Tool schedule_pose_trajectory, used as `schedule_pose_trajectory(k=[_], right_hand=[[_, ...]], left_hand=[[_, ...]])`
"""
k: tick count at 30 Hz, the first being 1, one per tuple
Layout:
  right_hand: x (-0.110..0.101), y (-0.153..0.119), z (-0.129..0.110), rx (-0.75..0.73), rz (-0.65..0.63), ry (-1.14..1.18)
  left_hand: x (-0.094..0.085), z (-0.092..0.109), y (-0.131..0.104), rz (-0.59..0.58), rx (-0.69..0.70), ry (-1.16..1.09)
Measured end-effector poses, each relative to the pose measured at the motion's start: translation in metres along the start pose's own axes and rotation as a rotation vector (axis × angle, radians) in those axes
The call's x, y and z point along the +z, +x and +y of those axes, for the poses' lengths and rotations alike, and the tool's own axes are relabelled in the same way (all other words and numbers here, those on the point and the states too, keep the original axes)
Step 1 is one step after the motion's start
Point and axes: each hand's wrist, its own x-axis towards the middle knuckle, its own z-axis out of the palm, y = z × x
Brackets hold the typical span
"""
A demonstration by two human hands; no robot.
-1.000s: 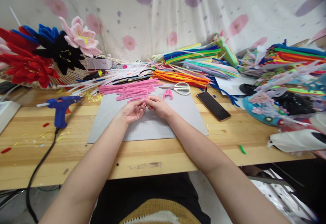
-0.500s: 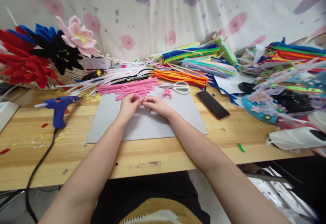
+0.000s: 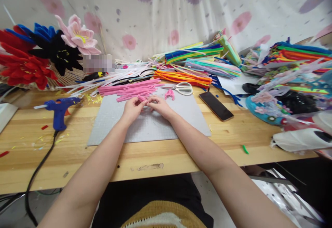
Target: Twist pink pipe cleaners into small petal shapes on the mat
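Over the grey mat [image 3: 109,131] my left hand [image 3: 132,110] and my right hand [image 3: 160,107] meet fingertip to fingertip. Between them they pinch a short pink pipe cleaner [image 3: 141,98], mostly covered by the fingers. Just beyond lies a loose bundle of pink pipe cleaners [image 3: 137,91] at the mat's far edge. Right of my right hand sits a small bent pink pipe-cleaner piece [image 3: 169,94], and the scissors [image 3: 184,88] with pale handles lie behind it.
A blue glue gun [image 3: 60,112] with a black cord stands at the left. A phone [image 3: 216,106] lies right of the mat. Orange pipe cleaners [image 3: 184,79] and other coloured bundles line the back. Fuzzy flowers [image 3: 77,36] stand at the back left, a white roll [image 3: 298,140] at the right.
Both hands stay almost in place, still pinching the pink pipe cleaner. Its tip shows a little more above the fingers, and the fingers have shifted slightly. The view has moved very slightly.
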Motion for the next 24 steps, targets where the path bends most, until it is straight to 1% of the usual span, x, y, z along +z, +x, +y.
schedule_pose_trajectory(k=[5, 10, 12, 15, 16, 17, 20, 22, 24], right_hand=[[0.000, 0.003, 0.005, 0.031, 0.022, 0.011], [0.003, 0.005, 0.009, 0.040, 0.101, -0.060], [0.004, 0.005, 0.010, 0.008, 0.146, -0.126], [0.005, 0.005, 0.010, -0.098, 0.232, -0.280], [0.005, 0.004, 0.009, -0.135, 0.237, -0.325], [0.005, 0.004, 0.008, -0.165, 0.222, -0.357], [0.006, 0.001, 0.007, -0.222, 0.123, -0.415], [0.007, -0.001, 0.007, -0.236, 0.081, -0.461], [0.008, -0.002, 0.007, -0.245, 0.076, -0.511]], left_hand=[[0.002, 0.000, 0.000, 0.013, -0.008, -0.067], [0.003, -0.001, 0.000, 0.038, -0.044, -0.087], [0.004, -0.002, -0.001, 0.059, -0.054, -0.094], [0.007, -0.002, -0.002, 0.090, -0.067, -0.104], [0.007, -0.002, -0.002, 0.101, -0.071, -0.106], [0.008, -0.002, -0.002, 0.115, -0.074, -0.102], [0.009, -0.005, -0.001, 0.160, -0.061, -0.028], [0.008, -0.008, -0.001, 0.180, -0.007, 0.072], [0.008, -0.010, 0.000, 0.188, 0.063, 0.167]])
